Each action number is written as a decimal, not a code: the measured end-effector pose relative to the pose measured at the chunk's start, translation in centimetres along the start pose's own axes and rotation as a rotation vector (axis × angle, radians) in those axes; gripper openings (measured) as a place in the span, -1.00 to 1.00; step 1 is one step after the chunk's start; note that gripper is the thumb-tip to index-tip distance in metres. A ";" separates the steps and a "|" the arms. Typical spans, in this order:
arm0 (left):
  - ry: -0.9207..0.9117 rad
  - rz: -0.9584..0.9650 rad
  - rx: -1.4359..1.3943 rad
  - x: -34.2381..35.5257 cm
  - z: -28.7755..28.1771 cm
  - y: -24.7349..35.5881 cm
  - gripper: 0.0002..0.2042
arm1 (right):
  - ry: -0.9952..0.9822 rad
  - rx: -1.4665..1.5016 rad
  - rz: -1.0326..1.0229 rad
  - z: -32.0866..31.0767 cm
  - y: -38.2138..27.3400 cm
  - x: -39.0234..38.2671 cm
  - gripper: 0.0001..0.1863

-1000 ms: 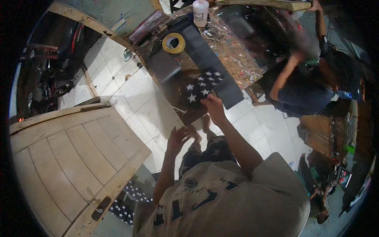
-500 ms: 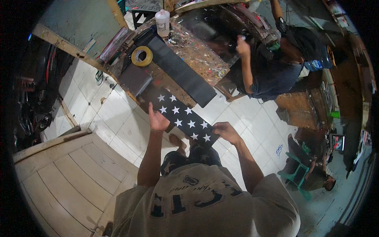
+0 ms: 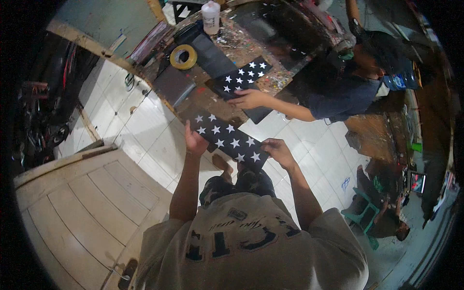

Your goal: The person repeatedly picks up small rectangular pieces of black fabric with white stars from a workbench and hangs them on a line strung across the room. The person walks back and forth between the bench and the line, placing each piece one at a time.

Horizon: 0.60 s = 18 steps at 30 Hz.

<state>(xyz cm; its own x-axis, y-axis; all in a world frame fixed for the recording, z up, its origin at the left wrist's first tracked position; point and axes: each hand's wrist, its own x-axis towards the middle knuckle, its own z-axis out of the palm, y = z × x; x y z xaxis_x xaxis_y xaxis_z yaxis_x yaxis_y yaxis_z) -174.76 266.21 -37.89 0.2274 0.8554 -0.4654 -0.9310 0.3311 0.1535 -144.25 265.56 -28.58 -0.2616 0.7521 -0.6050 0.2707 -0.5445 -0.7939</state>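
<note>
A flat black panel printed with white stars is held tilted in front of my body, above the floor. My left hand grips its left edge, thumb up along the side and the other fingers partly hidden beneath. At the right edge, my right hand pinches it between thumb and fingers. Just beyond, a co-worker's hand rests at the near edge of a second black star-printed panel, which lies over a long black strip on the workbench.
The paint-spattered workbench carries a yellow tape roll, a white bottle and a dark flat block. The co-worker stands at the right. A wooden door is at the lower left, a green chair at the lower right.
The co-worker's arm has reached left across the bench, and a second star-printed panel now lies over the black strip. My hands still hold the first panel; the view has shifted slightly.
</note>
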 end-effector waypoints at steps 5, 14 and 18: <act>-0.031 0.023 -0.043 -0.8 -0.7 0.0 -0.33 | -0.004 0.142 -0.007 0.3 1.5 -0.3 -0.89; -0.132 0.107 -0.056 -1.0 0.9 -1.0 -0.45 | 0.173 0.262 -0.054 -0.4 4.4 0.5 -0.88; -0.044 0.113 -0.110 -1.3 1.0 -0.2 -0.38 | 0.101 0.182 -0.052 -1.3 4.8 0.4 -0.88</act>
<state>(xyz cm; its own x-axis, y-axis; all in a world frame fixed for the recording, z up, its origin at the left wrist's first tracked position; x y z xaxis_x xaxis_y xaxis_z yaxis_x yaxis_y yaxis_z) -174.61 265.43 -36.40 0.1296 0.9020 -0.4118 -0.9765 0.1881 0.1047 -141.81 263.76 -32.61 -0.1739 0.8094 -0.5609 0.0851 -0.5551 -0.8274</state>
